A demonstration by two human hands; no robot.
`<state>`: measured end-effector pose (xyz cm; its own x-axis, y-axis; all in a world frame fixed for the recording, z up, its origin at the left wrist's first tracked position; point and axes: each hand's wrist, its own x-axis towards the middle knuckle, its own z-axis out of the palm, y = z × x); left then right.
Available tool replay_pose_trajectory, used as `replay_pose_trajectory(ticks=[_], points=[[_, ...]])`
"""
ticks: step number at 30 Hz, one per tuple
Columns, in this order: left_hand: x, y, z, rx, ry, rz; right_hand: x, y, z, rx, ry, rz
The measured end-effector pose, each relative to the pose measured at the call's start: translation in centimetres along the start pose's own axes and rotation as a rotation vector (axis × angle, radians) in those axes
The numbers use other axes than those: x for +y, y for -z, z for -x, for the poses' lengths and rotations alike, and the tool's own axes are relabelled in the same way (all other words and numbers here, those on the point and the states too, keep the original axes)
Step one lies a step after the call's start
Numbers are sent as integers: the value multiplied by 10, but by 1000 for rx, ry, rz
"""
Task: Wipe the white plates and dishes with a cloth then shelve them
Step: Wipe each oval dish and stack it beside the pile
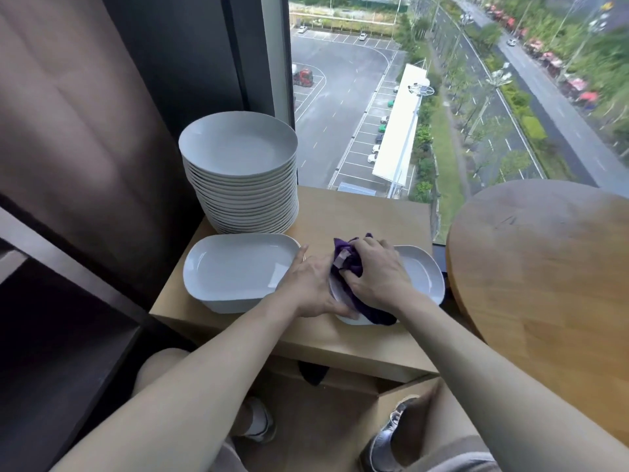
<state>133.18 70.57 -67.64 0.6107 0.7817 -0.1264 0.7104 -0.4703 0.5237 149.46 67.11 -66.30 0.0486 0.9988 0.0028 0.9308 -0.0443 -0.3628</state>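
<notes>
By window (442,97), on wooden table (360,212): tall stack of white plates (238,172) at far left; oblong dish (235,267) in front of it; second dish (423,275) just beside, at right. Grip of left hand (309,287) clamped on second dish's rim; grip of right hand (377,272) clamped on purple cloth (350,262), pressed into that dish.

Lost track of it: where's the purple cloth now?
In the head view, the purple cloth sits bunched in the right hand, inside the right-hand white dish.
</notes>
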Motion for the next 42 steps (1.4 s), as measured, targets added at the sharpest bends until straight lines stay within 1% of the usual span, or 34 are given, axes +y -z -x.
replay_pose_trajectory(ticks=[3, 9, 12, 14, 17, 24, 27, 32, 35, 39, 42], points=[[0, -1, 0, 0, -19, 7, -8, 3, -1, -40, 65, 47], [6, 4, 1, -30, 9, -29, -1, 20, 10, -213, 220, 134], [3, 3, -1, -44, 30, -19, 1, 28, 16, -263, 243, 173], [3, 5, 0, -39, 41, 18, 3, 35, 20, -280, 251, 244], [7, 8, 2, -44, 76, -1, 14, 49, 28, -303, 212, 317], [3, 5, -2, -40, 91, -18, 68, 86, 24, -335, -14, 390], [5, 6, -1, -26, 82, 10, 79, 85, 9, -298, -69, 344], [2, 4, -2, -27, 95, 16, 64, 57, -12, -82, -82, 267], [1, 3, -3, -32, 99, -12, 50, 47, -19, -25, -110, 229], [1, 3, -2, -37, 84, -19, 21, 38, -19, -23, -19, 180], [-1, 0, -3, -17, 23, -28, -9, 21, -13, -39, 89, 143]])
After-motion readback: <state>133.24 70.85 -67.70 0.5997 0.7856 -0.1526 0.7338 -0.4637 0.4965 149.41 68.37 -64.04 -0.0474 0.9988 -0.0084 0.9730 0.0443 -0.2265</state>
